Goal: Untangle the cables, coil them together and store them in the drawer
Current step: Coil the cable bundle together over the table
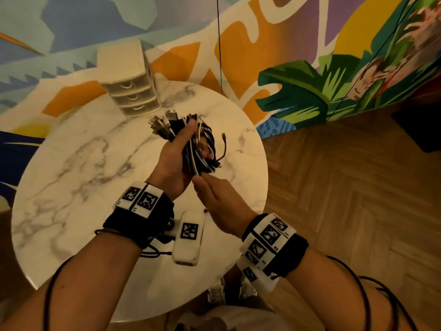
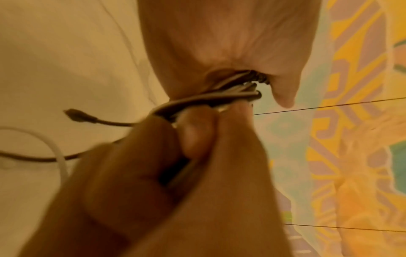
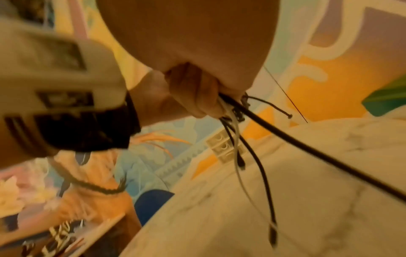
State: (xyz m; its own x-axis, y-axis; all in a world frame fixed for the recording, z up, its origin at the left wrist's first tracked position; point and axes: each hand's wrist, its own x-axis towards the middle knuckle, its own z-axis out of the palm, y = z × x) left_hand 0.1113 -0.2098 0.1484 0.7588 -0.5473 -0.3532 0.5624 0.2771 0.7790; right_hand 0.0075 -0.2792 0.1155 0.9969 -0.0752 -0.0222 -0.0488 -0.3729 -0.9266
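Note:
A bundle of black and white cables (image 1: 205,161) hangs above the round marble table (image 1: 83,151). My left hand (image 1: 196,139) grips the bundle around its middle, with several plug ends (image 1: 162,125) fanning out above the thumb. My right hand (image 1: 198,182) is just below and pinches the bundle's lower loop. In the left wrist view its fingers (image 2: 197,135) close on the strands (image 2: 208,99). One black plug end (image 1: 223,139) sticks out to the right. Loose ends (image 3: 272,234) dangle over the table. A white three-drawer unit (image 1: 130,87) stands at the table's far edge, all drawers closed.
The table (image 3: 307,173) is small, with parquet floor (image 1: 346,187) to the right and a painted mural wall (image 1: 238,44) behind. A thin black line (image 1: 219,44) hangs down in front of the wall near the table's far side.

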